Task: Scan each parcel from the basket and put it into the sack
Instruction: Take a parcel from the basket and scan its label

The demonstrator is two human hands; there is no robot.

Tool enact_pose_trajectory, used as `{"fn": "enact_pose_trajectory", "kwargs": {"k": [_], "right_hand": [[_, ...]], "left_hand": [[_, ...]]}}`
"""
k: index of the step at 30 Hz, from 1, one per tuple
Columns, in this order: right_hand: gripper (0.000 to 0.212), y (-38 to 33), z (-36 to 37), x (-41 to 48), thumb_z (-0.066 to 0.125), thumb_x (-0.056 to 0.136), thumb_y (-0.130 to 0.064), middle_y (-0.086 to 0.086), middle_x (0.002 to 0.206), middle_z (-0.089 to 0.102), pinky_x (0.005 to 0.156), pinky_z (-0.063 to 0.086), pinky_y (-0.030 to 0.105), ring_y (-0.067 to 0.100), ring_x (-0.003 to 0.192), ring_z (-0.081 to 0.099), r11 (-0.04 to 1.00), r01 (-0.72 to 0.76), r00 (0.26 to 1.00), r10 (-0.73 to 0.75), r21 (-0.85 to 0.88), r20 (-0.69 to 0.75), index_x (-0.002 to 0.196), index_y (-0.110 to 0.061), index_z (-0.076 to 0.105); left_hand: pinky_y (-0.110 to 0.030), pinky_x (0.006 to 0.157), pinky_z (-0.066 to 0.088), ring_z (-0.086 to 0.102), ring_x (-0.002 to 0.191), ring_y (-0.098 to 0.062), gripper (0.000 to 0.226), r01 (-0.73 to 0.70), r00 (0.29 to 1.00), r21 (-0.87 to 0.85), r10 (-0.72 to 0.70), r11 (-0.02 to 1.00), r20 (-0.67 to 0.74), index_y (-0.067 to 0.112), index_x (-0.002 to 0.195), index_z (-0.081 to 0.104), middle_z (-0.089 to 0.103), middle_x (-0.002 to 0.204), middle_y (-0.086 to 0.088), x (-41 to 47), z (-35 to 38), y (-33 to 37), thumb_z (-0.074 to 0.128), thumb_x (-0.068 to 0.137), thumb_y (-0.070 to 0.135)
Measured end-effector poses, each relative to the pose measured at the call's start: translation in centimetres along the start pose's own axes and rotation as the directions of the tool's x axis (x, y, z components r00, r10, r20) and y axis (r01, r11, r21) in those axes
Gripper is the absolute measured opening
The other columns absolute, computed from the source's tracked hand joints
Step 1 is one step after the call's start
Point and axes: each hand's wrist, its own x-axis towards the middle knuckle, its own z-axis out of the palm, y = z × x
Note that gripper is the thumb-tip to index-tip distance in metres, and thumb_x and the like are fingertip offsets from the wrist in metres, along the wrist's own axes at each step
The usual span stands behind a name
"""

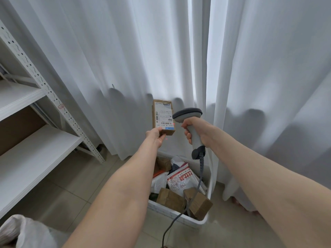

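One parcel [155, 120] pinched at bottom corner by left hand [155, 137], scanner [188, 114] gripped by right hand [196, 131]. Misread likely: red dot [166, 139] below label [164, 113].

Left hand [155, 136] pinches lower end of brown parcel [163, 117], label side toward camera, held upright before white curtain [111, 59]. Right hand [194, 130] grips handle of grey scanner [190, 122], head just beside parcel. White basket [180, 220] below holds boxes and bags. Sack [23, 233] at lower left; shelving [26, 108] at left.
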Motion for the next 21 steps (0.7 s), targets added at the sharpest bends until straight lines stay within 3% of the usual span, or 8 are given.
{"fn": "enact_pose_trajectory", "kwargs": {"k": [21], "right_hand": [[0.007, 1.0, 1.5, -0.8, 0.055, 0.088, -0.012, 0.002, 0.060, 0.051, 0.046, 0.042, 0.020, 0.009, 0.042, 0.044, 1.000, -0.001, 1.000, 0.001, 0.006, 0.031, 0.082, -0.011, 0.053]], "left_hand": [[-0.042, 0.097, 0.050, 0.058, 0.117, -0.036, 0.032, -0.013, 1.000, 0.006, 0.013, 1.000, -0.022, -0.005, 0.127, 0.050, 0.058, 0.127, -0.024, -1.3, -1.4, 0.2, 0.049, 0.094, -0.006]]}}
